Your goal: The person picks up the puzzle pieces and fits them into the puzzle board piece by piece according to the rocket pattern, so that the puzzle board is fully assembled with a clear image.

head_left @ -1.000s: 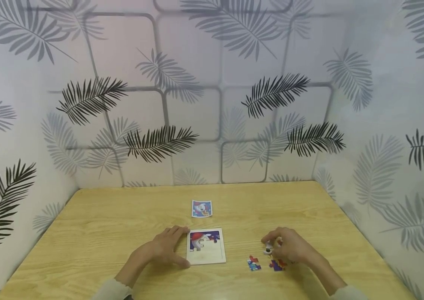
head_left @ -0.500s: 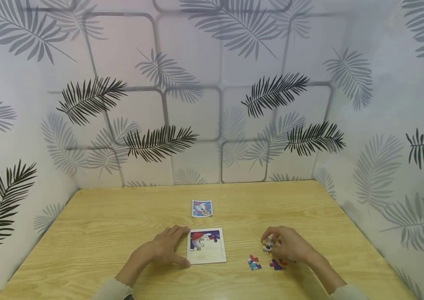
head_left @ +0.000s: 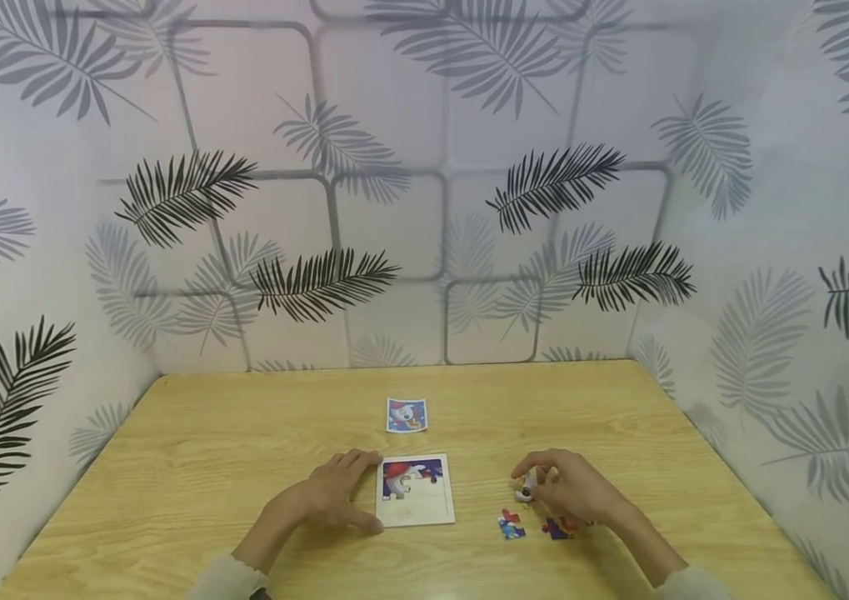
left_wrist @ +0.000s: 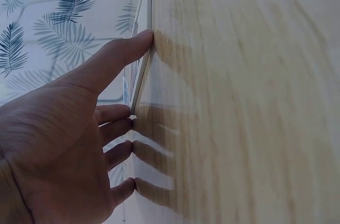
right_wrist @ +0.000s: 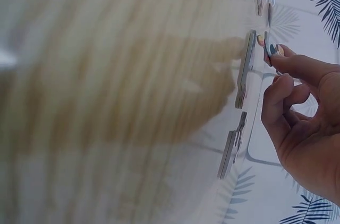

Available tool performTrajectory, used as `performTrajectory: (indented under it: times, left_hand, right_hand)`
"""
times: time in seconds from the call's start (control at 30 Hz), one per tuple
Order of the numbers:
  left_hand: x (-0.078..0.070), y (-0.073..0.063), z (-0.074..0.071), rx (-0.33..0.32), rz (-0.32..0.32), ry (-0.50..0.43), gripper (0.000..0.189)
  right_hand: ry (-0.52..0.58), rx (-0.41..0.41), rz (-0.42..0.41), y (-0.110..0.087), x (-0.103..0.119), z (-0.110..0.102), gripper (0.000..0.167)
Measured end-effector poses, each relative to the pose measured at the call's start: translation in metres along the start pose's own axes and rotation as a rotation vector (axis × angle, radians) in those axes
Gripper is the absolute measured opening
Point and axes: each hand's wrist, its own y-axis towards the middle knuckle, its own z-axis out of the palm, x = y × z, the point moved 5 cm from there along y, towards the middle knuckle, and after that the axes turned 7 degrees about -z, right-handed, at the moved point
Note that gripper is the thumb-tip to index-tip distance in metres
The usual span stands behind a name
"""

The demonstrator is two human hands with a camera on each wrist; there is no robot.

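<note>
My left hand (head_left: 330, 494) lies spread along the left side of a square jigsaw board (head_left: 424, 514). Its thumb touches the board's edge (left_wrist: 141, 78) in the left wrist view, the other fingertips resting near the far corner and the table. A partly filled picture with a red hat covers the board's upper left. Off to the right, my right hand (head_left: 572, 487) pinches a white puzzle piece (head_left: 525, 492) between thumb and fingers, above the table in the right wrist view. Close below it lie a red and blue piece (head_left: 511, 525) and a purple and red piece (head_left: 555, 528).
Behind the board lies a small picture card (head_left: 407, 416) showing a white dog-like figure. The wooden table (head_left: 244, 425) meets a leaf-patterned wall covering (head_left: 394, 317) at the back and sides.
My right hand has risen slightly and moved a little left with the white puzzle piece, away from the loose pieces. The left hand keeps its place on the board.
</note>
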Motion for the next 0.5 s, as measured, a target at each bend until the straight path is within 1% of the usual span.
performTrajectory:
  times: [0.1, 0.2, 0.27, 0.3, 0.43, 0.5]
  left_hand:
    - [-0.004, -0.002, -0.003, 0.0, 0.009, 0.011, 0.098]
    - [-0.005, -0.002, -0.004, 0.003, 0.007, -0.004, 0.098]
    - [-0.002, 0.0, -0.001, 0.007, 0.007, 0.007, 0.099]
    - [-0.001, 0.001, -0.001, 0.013, -0.004, -0.007, 0.1]
    - [0.01, 0.008, 0.007, 0.004, -0.003, -0.006, 0.1]
    - [0.012, 0.009, 0.008, -0.004, 0.002, -0.014, 0.1]
  right_hand:
    - [0.01, -0.003, 0.002, 0.001, 0.001, 0.001, 0.021]
    - [0.028, -0.007, 0.025, 0.003, 0.001, 0.001, 0.02]
    - [0.051, -0.011, 0.039, 0.004, 0.001, 0.002, 0.02]
    - [0.063, -0.011, 0.036, 0.005, 0.001, 0.003, 0.021]
    - [0.128, 0.002, 0.005, 0.012, 0.006, 0.006, 0.023]
    - [0.147, 0.007, -0.014, 0.016, 0.01, 0.008, 0.024]
